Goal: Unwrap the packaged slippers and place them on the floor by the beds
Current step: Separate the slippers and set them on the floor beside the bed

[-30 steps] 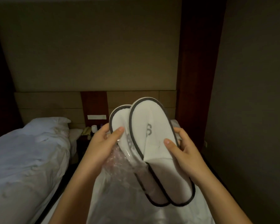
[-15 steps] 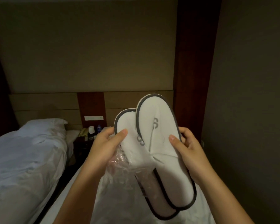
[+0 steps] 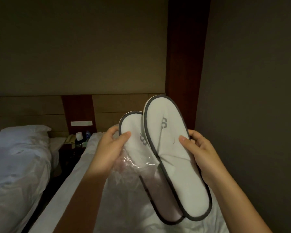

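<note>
Dim bedroom, white grey-trimmed slippers [image 3: 168,148], half-unwrapped plastic [image 3: 129,167]

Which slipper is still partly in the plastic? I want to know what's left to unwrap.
The left slipper, held by the left hand: clear plastic wrap covers its lower half. The right slipper is bare.

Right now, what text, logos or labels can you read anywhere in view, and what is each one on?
"S"-like grey mark: on the right slipper; reading uncertain.
Similar grey mark on the left slipper: partly hidden by the right one, unreadable.
White wall plate on the headboard: no legible text.
Bottle label on the nightstand: too small to read.
</note>
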Demonstrator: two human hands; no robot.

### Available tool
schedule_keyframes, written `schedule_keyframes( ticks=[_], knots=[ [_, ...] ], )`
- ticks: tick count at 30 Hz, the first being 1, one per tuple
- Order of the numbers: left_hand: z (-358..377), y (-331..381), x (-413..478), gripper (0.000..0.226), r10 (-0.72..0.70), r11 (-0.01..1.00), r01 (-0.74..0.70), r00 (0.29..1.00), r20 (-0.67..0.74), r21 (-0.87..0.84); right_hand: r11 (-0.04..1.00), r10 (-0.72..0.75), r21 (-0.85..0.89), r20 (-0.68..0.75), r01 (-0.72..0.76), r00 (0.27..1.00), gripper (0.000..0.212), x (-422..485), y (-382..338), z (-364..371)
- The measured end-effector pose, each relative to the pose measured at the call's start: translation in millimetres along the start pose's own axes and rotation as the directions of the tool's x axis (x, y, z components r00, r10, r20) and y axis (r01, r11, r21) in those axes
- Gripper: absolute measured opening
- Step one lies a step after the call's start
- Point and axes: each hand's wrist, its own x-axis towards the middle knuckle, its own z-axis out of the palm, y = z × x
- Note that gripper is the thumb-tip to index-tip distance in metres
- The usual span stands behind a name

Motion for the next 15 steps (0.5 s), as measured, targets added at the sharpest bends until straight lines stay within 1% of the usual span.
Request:
schedule_keyframes(
  ticks=[1, 3, 4, 6, 8, 9, 10, 11, 13, 14, 15],
  knots=[
    [4.0, 0.5, -0.8, 0.026, 0.016, 1.0, -0.016, 1.0, 0.018, 0.015, 1.0, -0.003, 0.018, 0.009, 0.003, 1.0, 0.023, -1.7, -0.7, 2.4],
    [12.5, 1.0, -3.1, 0.035, 0.055, 0.998, -0.057, 0.993, 0.103, 0.015, 0.999, -0.027, 0.042, 0.029, 0.025, 0.999, 0.025, -5.2, -1.8, 7.6],
    [17.2, 1.4, -4.3, 0.039, 0.065, 0.998, -0.065, 0.988, 0.141, 0.001, 0.998, -0.037, 0.048, 0.043, 0.035, 0.998, 0.027, -6.9, -2.3, 9.6],
    [25.4, 4.6, -6.6, 0.043, 0.053, 0.997, -0.044, 0.985, 0.162, -0.056, 0.998, -0.038, 0.047, 0.07, 0.035, 0.997, 0.034, -10.6, -5.7, 11.7],
    [29.6, 6.2, -7.6, 0.037, 0.038, 0.995, -0.024, 0.988, 0.152, -0.095, 0.998, -0.046, 0.044, 0.07, 0.043, 0.996, 0.038, -13.5, -9.8, 9.6],
    [29.4, 7.4, -8.8, 0.029, 0.048, 0.993, -0.032, 0.989, 0.141, -0.11, 0.997, -0.058, 0.043, 0.051, 0.056, 0.997, 0.037, -14.8, -11.2, 7.8],
    [28.3, 7.8, -9.7, 0.017, 0.069, 0.993, -0.056, 0.989, 0.132, -0.106, 0.997, -0.073, 0.036, 0.026, 0.072, 0.997, 0.035, -15.7, -11.8, 5.7],
    [26.1, 6.7, -9.7, 0.014, 0.106, 0.992, -0.096, 0.985, 0.139, -0.081, 0.996, -0.084, 0.025, 0.0, 0.084, 0.996, 0.034, -16.4, -12.1, 4.2],
    [24.4, 8.7, -13.1, 0.036, 0.183, 0.983, -0.186, 0.954, 0.239, -0.014, 0.995, -0.096, -0.002, -0.034, 0.096, 0.995, 0.03, -17.7, -11.7, 2.8],
    [25.2, 10.2, -15.2, 0.043, 0.208, 0.975, -0.22, 0.933, 0.295, 0.007, 0.994, -0.104, -0.015, -0.042, 0.104, 0.994, 0.03, -18.4, -11.3, 2.5],
    [27.0, 10.5, -16.9, 0.04, 0.219, 0.97, -0.243, 0.917, 0.333, 0.031, 0.993, -0.113, -0.024, -0.047, 0.112, 0.992, 0.031, -19.2, -11.3, 2.4]
  ],
)
